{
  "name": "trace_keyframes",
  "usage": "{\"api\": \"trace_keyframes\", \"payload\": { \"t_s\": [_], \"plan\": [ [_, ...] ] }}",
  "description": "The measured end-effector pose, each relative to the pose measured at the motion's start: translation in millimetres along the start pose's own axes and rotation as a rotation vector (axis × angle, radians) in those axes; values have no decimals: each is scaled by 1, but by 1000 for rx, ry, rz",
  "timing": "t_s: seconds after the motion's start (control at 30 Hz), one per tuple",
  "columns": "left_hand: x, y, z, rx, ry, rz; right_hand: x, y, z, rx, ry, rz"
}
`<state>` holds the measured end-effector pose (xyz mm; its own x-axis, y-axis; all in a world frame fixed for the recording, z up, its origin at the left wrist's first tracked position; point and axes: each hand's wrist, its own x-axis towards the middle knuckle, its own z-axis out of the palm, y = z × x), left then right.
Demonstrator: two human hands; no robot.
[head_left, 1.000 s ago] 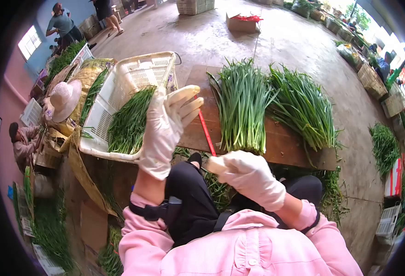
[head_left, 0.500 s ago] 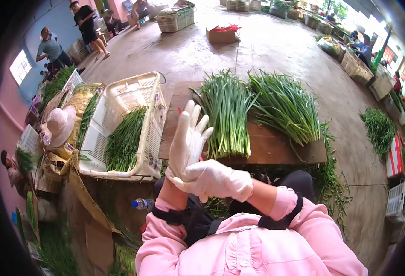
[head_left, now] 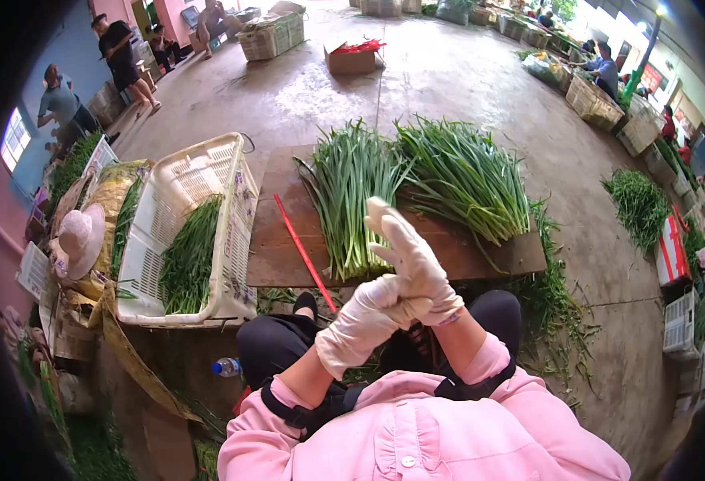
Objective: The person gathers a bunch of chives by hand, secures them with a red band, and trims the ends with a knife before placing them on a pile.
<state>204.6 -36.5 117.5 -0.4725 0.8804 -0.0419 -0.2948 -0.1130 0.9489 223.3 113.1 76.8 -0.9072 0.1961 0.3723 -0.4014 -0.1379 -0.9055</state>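
Both my hands wear whitish gloves and meet in front of the wooden board (head_left: 276, 248). My left hand (head_left: 364, 321) is closed around the lower part of the right glove (head_left: 440, 301), near the palm and wrist. Raised and slanting up to the left, my right hand (head_left: 408, 256) has its fingers stretched out and holds nothing visible. Just beyond the hands, two bundles of long green leafy stalks lie on the board: one bundle (head_left: 356, 200) in the middle, another bundle (head_left: 468, 180) to the right. A thin red strip (head_left: 300, 244) lies across the board's left part.
Left of the board stands a white plastic crate (head_left: 236, 232) with greens (head_left: 192, 256) inside. A water bottle (head_left: 226, 367) lies by my left leg. Loose leaves (head_left: 557, 321) litter the floor at right. Farther off are a red-filled cardboard box (head_left: 352, 58), crates and several people.
The hands have swapped roles: earlier the right gripped the raised left glove, now the left grips the right. Both shifted right of the red strip, which is now uncovered. The view has turned slightly.
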Motion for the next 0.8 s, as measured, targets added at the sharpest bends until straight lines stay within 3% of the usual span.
{"api": "trace_keyframes", "payload": {
  "t_s": [0.07, 0.13, 0.17, 0.23, 0.3, 0.33, 0.4, 0.43, 0.5, 0.53, 0.57, 0.63, 0.8],
  "plan": [
    [0, -15, 18, 113, -39, 108, -3, -3, -6, 239, 90, 308],
    [4, -32, 20, 209, -87, 148, -7, -1, -17, 134, 53, 202],
    [9, -27, 16, 207, -92, 145, 1, -3, -22, 182, 143, 254],
    [18, -10, -1, -64, -9, -46, 3, 6, -43, 190, 326, 48],
    [29, 0, -49, -123, 182, 81, 18, -25, -61, 103, 564, 205],
    [43, -11, -107, -297, 162, 93, 22, -22, -80, 30, 570, 276],
    [62, -20, -154, -81, 460, 22, 28, -5, -110, -34, 489, 482],
    [66, -16, -156, 326, 759, -55, 30, 21, -129, -48, 389, 583],
    [85, -30, -178, 624, 793, -250, 44, 53, -132, -73, 342, 778],
    [98, -51, -204, 843, 701, -217, 52, 60, -127, -98, 336, 830],
    [104, -49, -201, 842, 699, -222, 58, 69, -126, -136, 340, 890],
    [120, -42, -192, 1174, 715, -378, 75, 81, -127, -149, 278, 1011],
    [148, -61, -187, 1198, 642, -477, 94, 101, -124, -149, 207, 987]
  ]
}}
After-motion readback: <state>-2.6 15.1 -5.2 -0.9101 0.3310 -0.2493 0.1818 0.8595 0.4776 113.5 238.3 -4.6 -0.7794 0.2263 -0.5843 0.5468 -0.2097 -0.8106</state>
